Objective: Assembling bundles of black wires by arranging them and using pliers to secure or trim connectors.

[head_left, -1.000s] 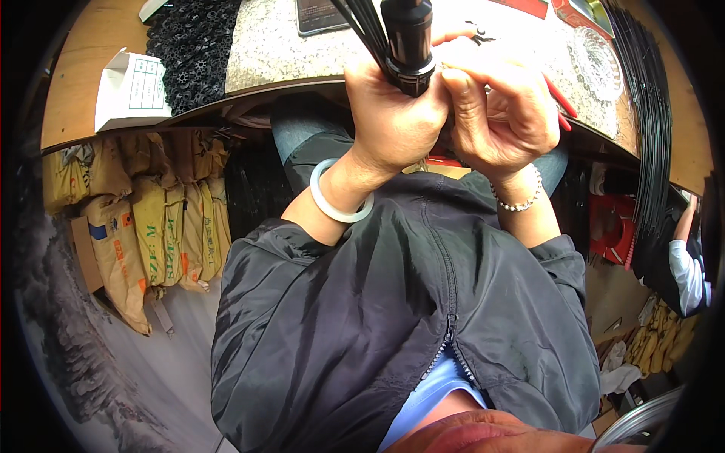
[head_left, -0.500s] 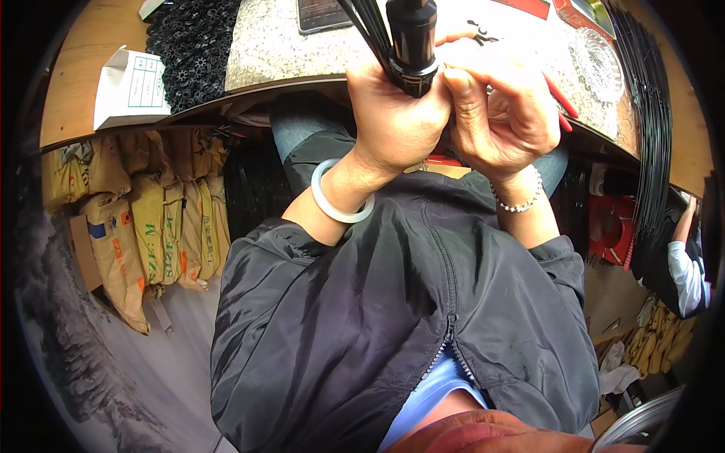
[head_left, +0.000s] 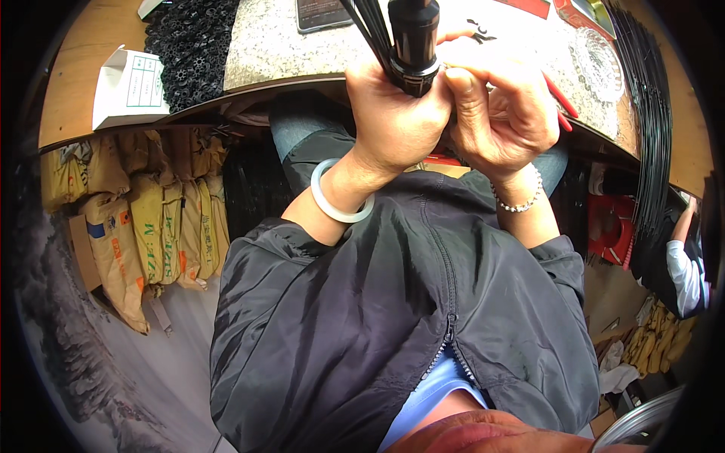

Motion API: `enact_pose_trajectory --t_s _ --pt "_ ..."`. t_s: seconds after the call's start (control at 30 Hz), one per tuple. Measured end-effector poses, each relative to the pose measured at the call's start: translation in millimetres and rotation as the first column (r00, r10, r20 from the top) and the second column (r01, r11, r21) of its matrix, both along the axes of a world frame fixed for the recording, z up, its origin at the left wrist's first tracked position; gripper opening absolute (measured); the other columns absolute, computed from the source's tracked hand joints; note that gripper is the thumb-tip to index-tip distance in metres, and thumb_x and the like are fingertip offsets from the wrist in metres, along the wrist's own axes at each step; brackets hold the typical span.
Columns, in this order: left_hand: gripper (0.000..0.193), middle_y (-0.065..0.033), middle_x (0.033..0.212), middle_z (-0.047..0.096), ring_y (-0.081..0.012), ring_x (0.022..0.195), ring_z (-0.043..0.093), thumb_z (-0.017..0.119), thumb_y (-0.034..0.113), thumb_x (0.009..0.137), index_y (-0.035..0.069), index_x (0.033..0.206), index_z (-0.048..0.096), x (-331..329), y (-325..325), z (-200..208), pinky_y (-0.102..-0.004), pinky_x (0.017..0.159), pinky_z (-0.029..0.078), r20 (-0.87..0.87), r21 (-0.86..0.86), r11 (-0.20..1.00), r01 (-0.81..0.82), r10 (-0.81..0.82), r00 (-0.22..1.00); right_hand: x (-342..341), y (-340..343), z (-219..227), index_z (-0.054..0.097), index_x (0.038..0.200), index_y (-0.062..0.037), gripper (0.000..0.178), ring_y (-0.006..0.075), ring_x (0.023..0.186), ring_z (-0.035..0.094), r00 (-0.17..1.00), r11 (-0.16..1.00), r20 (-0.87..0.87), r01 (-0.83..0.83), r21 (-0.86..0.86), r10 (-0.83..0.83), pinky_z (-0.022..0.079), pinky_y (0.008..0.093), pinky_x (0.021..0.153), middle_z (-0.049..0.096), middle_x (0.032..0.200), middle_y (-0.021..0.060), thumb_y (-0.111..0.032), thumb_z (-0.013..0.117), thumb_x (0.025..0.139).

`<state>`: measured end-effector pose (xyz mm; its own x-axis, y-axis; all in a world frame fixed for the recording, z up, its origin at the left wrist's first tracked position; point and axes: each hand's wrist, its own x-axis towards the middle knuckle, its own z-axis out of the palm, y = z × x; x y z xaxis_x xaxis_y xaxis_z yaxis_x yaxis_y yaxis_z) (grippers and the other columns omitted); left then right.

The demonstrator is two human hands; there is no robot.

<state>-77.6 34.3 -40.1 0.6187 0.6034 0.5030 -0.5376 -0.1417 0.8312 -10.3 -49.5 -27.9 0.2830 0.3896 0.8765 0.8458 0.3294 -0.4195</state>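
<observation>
My left hand (head_left: 396, 117) is wrapped round a black umbrella frame (head_left: 414, 45), which has a thick tubular shaft with several thin black ribs running along its left side. The frame stands roughly upright over the near edge of the table, its top cut off by the picture. Close beside it, my right hand (head_left: 507, 113) is closed, thumb and forefinger pinched together near the shaft's collar. Whatever is between those fingertips is too small or too washed out to make out. Small black pieces (head_left: 482, 32) lie on the table beyond my right hand.
A heap of small black plastic parts (head_left: 189, 53) and an open white box (head_left: 130, 89) stand at left. Red-handled pliers (head_left: 560, 98), a clear glass dish (head_left: 600, 64) and a bundle of thin black rods (head_left: 655, 113) lie right. A phone (head_left: 323, 13) is at the back.
Hardly anything differs. Both hands keep their hold near the collar, with only a very slight shift of the right fingers and the frame.
</observation>
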Motion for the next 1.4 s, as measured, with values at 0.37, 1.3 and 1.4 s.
enact_pose_trajectory --t_s 0.37,1.3,1.4 --pt "0.019 -0.0128 0.092 0.065 -0.0122 0.077 0.061 0.061 0.001 0.079 -0.008 0.096 0.060 0.6 1.1 -3.3 -0.0223 0.070 0.048 0.019 0.129 0.991 -0.030 0.028 0.999 -2.6 -1.3 -1.3 0.057 0.087 0.0030 0.013 0.0140 0.073 0.059 0.998 0.999 -0.039 0.040 0.011 -0.040 0.046 0.0245 0.067 0.063 0.080 0.0097 0.004 0.064 0.076" --pt "0.014 0.0016 0.054 0.052 -0.0019 0.038 0.041 0.062 0.001 0.080 -0.004 0.093 0.063 1.9 -11.0 9.9 -0.0160 0.035 0.028 -0.050 -0.131 0.991 -0.017 0.010 0.999 4.2 -7.5 -4.1 0.056 0.090 0.0004 0.012 0.0091 0.059 0.043 0.421 0.930 -0.844 -0.297 0.217 0.332 0.037 0.0229 0.053 0.053 0.072 0.0048 -0.010 0.049 0.089" --pt "0.014 0.0026 0.052 0.051 -0.0012 0.038 0.041 0.063 0.001 0.079 -0.003 0.092 0.064 0.8 -9.4 10.7 -0.0156 0.035 0.027 -0.091 -0.022 0.999 -0.033 0.030 0.995 5.7 -11.1 -7.9 0.056 0.091 0.0000 0.012 0.0093 0.062 0.044 0.230 0.884 -0.889 -0.356 0.303 0.397 0.038 0.0228 0.054 0.053 0.073 0.0041 -0.009 0.049 0.089"
